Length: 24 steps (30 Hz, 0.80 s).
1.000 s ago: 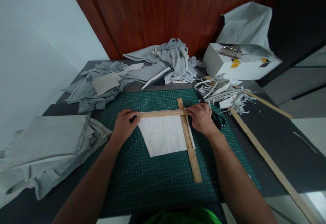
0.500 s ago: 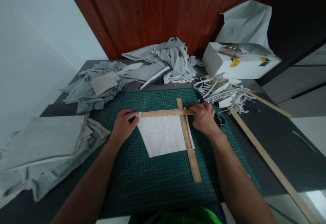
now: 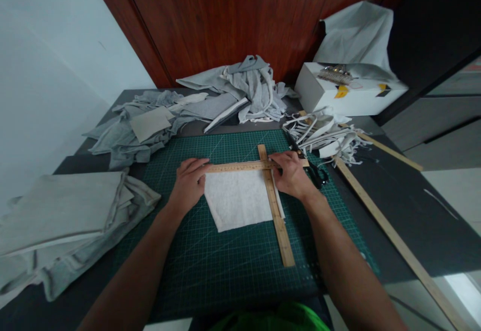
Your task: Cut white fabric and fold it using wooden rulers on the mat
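Observation:
A pale cloth piece [image 3: 238, 198] lies on the green cutting mat [image 3: 210, 266]. Along its top edge runs a horizontal wooden ruler [image 3: 236, 167], crossing a second wooden ruler [image 3: 278, 220] that slopes down over the cloth's right side. My left hand [image 3: 190, 180] is closed on the horizontal ruler's left end, at the cloth's upper left corner. Near the crossing, my right hand [image 3: 291, 173] has its fingers closed on the same ruler, whose right end shows past the hand. Black scissors [image 3: 317, 174] lie just right of my right hand.
Folded cloth [image 3: 63, 210] lies at the left, grey cloth scraps [image 3: 150, 120] behind the mat. Cut strips [image 3: 326, 138] are heaped at the back right before a white box [image 3: 345, 90]. A long wooden strip [image 3: 394, 235] slants down the right side.
My right hand has moved left along the horizontal ruler, whose right end now shows. My left hand has shifted slightly right, and its fingers now cover the cloth's corner. The view has shifted a little.

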Each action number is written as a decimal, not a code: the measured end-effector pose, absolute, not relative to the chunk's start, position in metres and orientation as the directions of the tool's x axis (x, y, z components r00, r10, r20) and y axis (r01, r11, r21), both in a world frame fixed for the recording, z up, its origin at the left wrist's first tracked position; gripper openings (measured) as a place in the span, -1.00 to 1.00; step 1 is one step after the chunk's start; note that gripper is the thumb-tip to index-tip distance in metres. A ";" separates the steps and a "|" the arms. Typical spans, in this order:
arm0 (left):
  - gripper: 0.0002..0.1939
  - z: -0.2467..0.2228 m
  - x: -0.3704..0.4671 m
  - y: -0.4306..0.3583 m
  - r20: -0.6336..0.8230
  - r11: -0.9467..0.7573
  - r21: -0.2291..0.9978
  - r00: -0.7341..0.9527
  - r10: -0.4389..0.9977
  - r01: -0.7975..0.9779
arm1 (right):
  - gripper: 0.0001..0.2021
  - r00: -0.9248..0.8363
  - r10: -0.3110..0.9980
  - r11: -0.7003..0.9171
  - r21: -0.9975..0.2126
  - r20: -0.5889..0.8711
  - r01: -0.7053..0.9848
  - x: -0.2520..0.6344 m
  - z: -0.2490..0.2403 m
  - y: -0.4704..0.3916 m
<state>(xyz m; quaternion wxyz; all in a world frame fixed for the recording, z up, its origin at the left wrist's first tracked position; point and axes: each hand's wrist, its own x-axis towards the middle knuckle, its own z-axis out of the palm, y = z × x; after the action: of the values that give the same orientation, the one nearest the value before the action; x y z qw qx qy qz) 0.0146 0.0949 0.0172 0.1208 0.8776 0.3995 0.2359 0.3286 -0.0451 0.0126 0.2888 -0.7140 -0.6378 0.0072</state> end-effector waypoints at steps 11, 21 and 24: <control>-0.68 0.011 0.022 0.101 0.309 -0.718 0.407 0.654 0.690 0.565 | -0.65 0.411 0.861 -0.284 -0.388 0.299 0.877 0.366 -0.002 -0.043; -0.74 0.011 0.025 0.101 0.328 -0.713 0.421 0.639 0.696 0.560 | -0.62 0.335 0.888 -0.206 -0.379 0.314 0.902 0.389 0.002 -0.052; -0.75 0.012 0.025 0.099 0.335 -0.710 0.428 0.631 0.699 0.559 | -0.63 0.347 0.879 -0.204 -0.397 0.329 0.895 0.392 0.002 -0.057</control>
<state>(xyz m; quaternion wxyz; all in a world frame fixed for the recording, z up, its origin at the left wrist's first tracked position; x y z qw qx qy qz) 0.0255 0.0993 0.0117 0.1430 0.8918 0.3528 0.2446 0.3919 -0.0566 0.0025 0.2672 -0.7759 -0.5713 -0.0150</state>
